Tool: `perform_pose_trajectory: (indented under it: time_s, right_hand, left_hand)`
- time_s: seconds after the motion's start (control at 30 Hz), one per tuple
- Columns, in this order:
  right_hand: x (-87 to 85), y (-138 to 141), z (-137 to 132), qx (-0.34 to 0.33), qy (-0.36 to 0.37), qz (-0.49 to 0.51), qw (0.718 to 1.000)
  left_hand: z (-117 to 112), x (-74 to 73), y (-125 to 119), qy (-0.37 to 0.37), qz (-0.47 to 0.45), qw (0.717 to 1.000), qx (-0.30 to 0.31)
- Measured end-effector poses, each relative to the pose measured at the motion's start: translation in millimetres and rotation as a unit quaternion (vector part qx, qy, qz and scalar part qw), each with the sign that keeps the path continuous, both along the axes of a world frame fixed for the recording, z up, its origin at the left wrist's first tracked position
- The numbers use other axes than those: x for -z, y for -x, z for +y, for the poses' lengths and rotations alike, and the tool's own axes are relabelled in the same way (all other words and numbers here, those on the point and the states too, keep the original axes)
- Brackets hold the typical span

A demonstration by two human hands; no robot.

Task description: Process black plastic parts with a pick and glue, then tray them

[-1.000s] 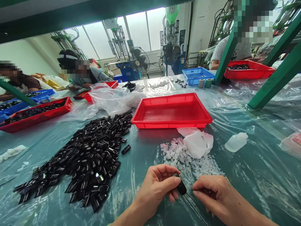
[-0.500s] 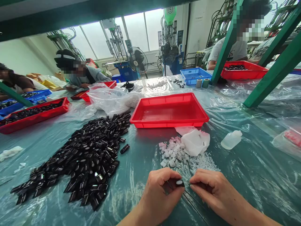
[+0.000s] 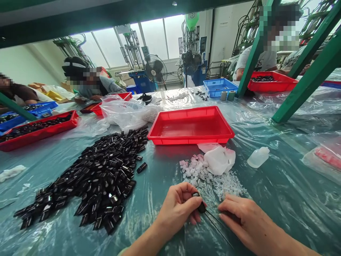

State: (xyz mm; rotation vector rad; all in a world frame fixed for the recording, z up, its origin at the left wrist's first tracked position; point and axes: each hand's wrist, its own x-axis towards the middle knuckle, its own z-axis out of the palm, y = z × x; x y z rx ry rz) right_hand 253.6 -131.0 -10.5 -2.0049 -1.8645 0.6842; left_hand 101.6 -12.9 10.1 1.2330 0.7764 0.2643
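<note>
My left grip (image 3: 178, 209) is clamped on a small glossy black plastic piece (image 3: 201, 203), held at the fingertips above the clear-sheeted surface (image 3: 293, 202) so it faces my right grip (image 3: 245, 222), fingers drawn together just beside it, on what I can't tell.

Plastic sheeting (image 3: 298, 202) covers the workbench. On it, a heap of molded pieces (image 3: 98, 181) lies left, with a plastic bag (image 3: 125, 113) beyond it. A rectangular tray (image 3: 190, 126) sits mid-bench, a pile of plastic offcuts (image 3: 205, 174) on its near side, and a plastic bottle (image 3: 258, 157) right of that pile.
</note>
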Motion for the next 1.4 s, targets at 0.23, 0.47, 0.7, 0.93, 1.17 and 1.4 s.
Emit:
perform_pose_trajectory:
  time_s: [0.23, 0.47, 0.7, 0.93, 1.17, 1.4]
  right_hand:
    - [14.2, -10.4, -24.9, -0.012, 0.005, -0.051, 0.999]
    - [6.8, -20.6, -38.7, 0.035, -0.109, -0.009, 0.993]
    - [3.1, -91.7, -30.8, 0.458, -0.181, 0.054, 0.869]
    - [17.7, -123.5, 7.0, 0.415, -0.175, 0.208, 0.869]
    - [17.2, -124.1, 20.2, 0.397, -0.153, 0.228, 0.876]
    - [11.2, -99.8, 9.0, 0.370, -0.156, 0.208, 0.892]
  left_hand:
    - [-0.7, 3.5, -2.3, 0.048, 0.005, 0.999, 0.003]
    - [-1.5, 7.0, -1.5, 0.066, -0.003, 0.998, -0.001]
    - [-1.0, 9.6, -0.8, 0.079, -0.009, 0.997, 0.006]
    - [-1.8, 7.6, -1.0, 0.101, -0.015, 0.995, -0.001]
    - [-2.6, 8.3, 0.6, 0.121, -0.025, 0.992, -0.003]
    - [-2.7, 7.9, 0.3, 0.157, -0.026, 0.987, 0.002]
